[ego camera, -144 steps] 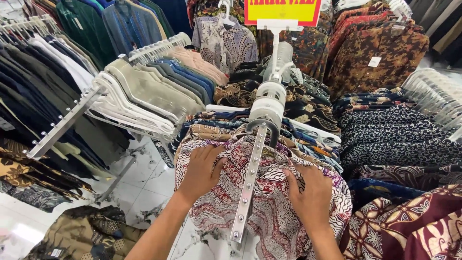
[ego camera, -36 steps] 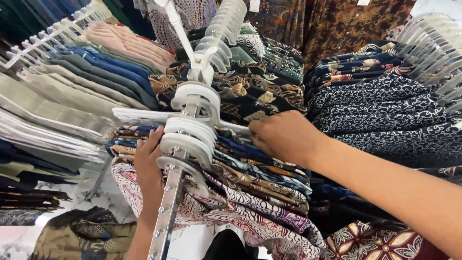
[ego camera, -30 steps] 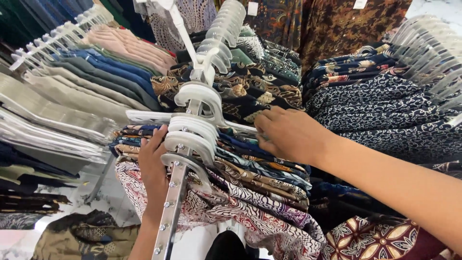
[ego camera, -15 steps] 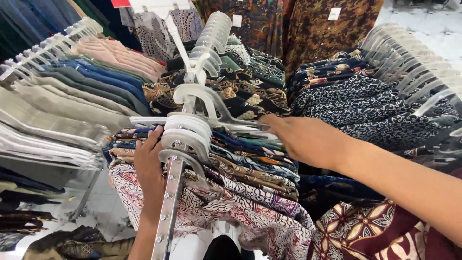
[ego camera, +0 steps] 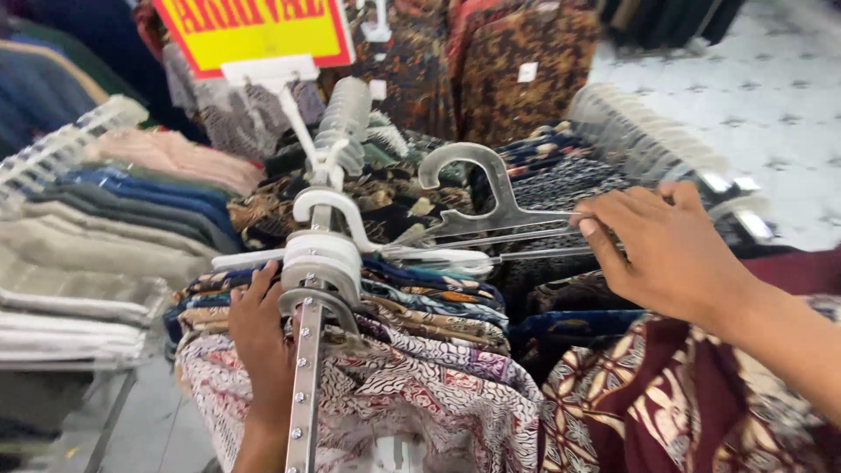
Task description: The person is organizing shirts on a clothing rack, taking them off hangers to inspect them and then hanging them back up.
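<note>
Clothing shop, crowded racks of patterned shirts. Right hand (ego camera: 670, 250) pinches grey plastic hanger (ego camera: 491, 197), lifted clear above metal rail (ego camera: 307, 385). Left hand (ego camera: 260, 337), fingers loosely curled, presses batik shirts (ego camera: 420, 385) beside rail.

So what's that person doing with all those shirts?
A person is standing at a slanted metal rack arm packed with patterned shirts on hangers. The right hand holds a bare grey hanger off to the side of the rack arm, its hook free in the air. The left hand rests on the shirts beside the arm. More shirts hang on racks all around, under a yellow sign.
</note>
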